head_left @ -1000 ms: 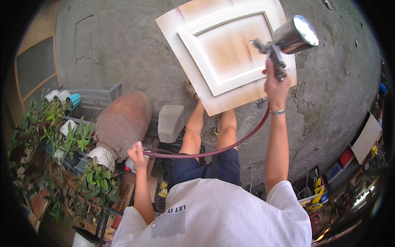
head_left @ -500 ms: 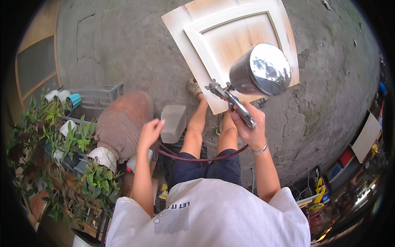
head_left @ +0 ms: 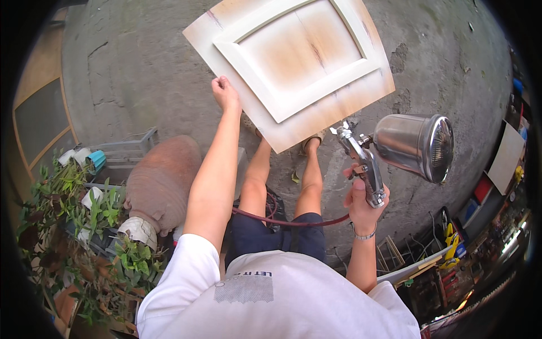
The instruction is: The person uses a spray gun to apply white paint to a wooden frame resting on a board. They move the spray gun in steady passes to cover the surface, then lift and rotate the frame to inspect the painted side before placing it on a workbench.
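Note:
A wooden door panel (head_left: 302, 51) with a raised white frame lies tilted in front of me, its bare wood partly coated white. At its left edge, my left hand (head_left: 227, 93) is closed with the fingers curled round the edge. My right hand (head_left: 366, 206) grips a metal spray gun (head_left: 368, 168) by its handle, to the right of the panel's near corner. The gun's shiny silver paint cup (head_left: 403, 141) points off to the right, apart from the panel. A dark red hose (head_left: 293, 222) runs from near my right wrist across my thighs.
On the left, a large clay jar (head_left: 164, 175) lies on its side beside potted plants (head_left: 104, 212) and a grey crate (head_left: 127, 148). A grey block (head_left: 240, 169) is half hidden by my left arm. Tools and yellow clamps (head_left: 450, 248) crowd the right. The floor is rough concrete.
My left hand has reached forward from beside the block and closed on the panel's edge. My right hand has moved the spray gun right and nearer, turning its cup away from the panel.

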Demonstrator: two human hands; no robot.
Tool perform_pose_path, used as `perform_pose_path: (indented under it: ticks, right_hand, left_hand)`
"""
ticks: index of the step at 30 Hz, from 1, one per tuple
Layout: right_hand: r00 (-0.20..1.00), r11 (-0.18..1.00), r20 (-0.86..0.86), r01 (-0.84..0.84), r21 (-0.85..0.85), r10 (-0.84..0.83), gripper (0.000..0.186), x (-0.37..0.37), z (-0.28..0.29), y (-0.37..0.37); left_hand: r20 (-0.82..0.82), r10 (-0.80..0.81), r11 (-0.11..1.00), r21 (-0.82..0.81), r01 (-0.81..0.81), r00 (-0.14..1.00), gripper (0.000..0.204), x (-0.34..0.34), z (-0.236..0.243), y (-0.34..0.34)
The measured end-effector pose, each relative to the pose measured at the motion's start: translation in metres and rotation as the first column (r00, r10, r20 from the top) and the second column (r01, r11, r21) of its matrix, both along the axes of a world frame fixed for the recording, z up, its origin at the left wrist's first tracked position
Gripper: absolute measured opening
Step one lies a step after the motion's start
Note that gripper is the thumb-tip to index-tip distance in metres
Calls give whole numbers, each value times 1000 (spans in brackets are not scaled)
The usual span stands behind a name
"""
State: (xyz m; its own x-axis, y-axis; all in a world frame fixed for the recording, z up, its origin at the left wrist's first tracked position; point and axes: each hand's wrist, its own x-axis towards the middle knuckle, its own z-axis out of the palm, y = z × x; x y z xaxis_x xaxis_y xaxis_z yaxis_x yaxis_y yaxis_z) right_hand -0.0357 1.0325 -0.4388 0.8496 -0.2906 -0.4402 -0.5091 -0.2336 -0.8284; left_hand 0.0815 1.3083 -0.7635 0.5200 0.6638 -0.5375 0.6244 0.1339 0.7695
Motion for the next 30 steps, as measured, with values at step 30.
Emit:
perform_pose_path:
  ticks: [30]
  right_hand:
    - [988,994,152,-3,109,-13,52,-27,-9,-167]
  left_hand:
    - [-272,739,407,-549,-730,616,30,-148,18,-279]
